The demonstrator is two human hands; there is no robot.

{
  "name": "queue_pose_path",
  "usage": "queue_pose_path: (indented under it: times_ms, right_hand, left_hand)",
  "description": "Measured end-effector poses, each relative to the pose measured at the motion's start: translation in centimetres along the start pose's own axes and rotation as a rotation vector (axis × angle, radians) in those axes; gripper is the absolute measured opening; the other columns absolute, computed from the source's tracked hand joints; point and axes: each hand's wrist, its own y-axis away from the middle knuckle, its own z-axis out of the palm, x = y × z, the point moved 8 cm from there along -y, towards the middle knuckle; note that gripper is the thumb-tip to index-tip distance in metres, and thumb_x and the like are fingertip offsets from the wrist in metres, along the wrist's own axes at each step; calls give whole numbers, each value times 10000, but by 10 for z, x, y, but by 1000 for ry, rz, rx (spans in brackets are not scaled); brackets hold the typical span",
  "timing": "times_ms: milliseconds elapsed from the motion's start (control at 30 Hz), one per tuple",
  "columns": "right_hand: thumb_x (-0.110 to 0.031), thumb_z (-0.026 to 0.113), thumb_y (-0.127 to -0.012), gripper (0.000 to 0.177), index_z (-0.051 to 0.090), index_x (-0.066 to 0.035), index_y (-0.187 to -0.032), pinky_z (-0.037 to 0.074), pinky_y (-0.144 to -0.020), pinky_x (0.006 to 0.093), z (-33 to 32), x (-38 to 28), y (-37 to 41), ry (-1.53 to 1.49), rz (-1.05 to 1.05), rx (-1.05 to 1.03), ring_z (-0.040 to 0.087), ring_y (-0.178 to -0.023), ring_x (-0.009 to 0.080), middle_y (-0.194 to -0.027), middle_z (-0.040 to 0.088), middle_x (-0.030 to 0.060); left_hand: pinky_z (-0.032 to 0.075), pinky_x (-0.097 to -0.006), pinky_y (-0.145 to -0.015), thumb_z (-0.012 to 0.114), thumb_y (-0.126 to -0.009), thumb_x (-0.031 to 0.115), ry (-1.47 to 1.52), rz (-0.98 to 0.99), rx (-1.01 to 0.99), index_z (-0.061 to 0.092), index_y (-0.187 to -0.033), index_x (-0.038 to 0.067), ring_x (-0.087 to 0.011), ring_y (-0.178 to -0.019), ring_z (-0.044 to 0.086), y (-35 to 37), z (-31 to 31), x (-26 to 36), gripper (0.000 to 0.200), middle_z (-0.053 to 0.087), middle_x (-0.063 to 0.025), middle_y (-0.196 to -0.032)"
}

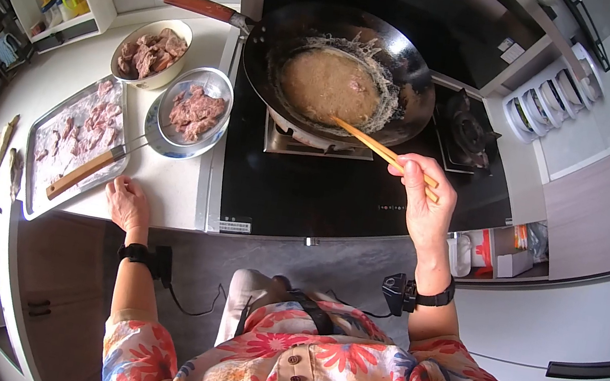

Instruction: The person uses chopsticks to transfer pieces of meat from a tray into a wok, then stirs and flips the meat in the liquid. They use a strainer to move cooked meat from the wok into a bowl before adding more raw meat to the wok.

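Observation:
My right hand (422, 193) grips a pair of long wooden chopsticks (376, 144). Their tips reach into the bubbling brown liquid (330, 83) of a dark wok (415, 72), where a small piece of meat floats. My left hand (129, 204) rests on the counter edge with nothing in it, its fingers loosely bent. Beside it lies a metal tray (49, 142) spread with raw meat pieces coated in white powder. A strainer (166, 101) holding meat sits over a patterned plate (204, 149), its wooden handle (84, 173) crossing the tray.
Behind the strainer stands a bowl (119, 65) of browned meat. The wok's red handle (198, 6) points left. A second burner (467, 132) is right of the wok. An open drawer (506, 254) with packages sits under the stove's right side, and a rack of round containers (550, 102) hangs right.

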Motion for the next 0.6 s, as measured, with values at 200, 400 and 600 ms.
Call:
queue_pose_path:
  times_ms: [200,400,600]
  right_hand:
    - [-94,549,-876,136,601,29,-903,466,-668,214,-4,0,0,0,7,15,601,-736,117,-829,604,65]
    - [-89,548,-876,131,600,28,-901,469,-666,211,-4,0,1,9,1,18,602,-737,117,-829,606,67]
    - [-195,530,-897,207,605,-4,-927,436,-648,192,-5,1,3,40,-24,5,634,-780,129,-847,619,36]
  left_hand:
    - [429,-410,-733,486,-808,173,7,22,0,551,-864,104,-298,-892,518,0,2,0,110,517,-100,-924]
    - [432,-409,-736,484,-807,171,2,0,-20,553,-867,104,-299,-897,520,-1,4,-2,113,520,-102,-932]
    - [434,-409,-732,486,-808,172,2,16,-7,551,-867,103,-296,-892,522,1,-1,3,112,520,-101,-931]
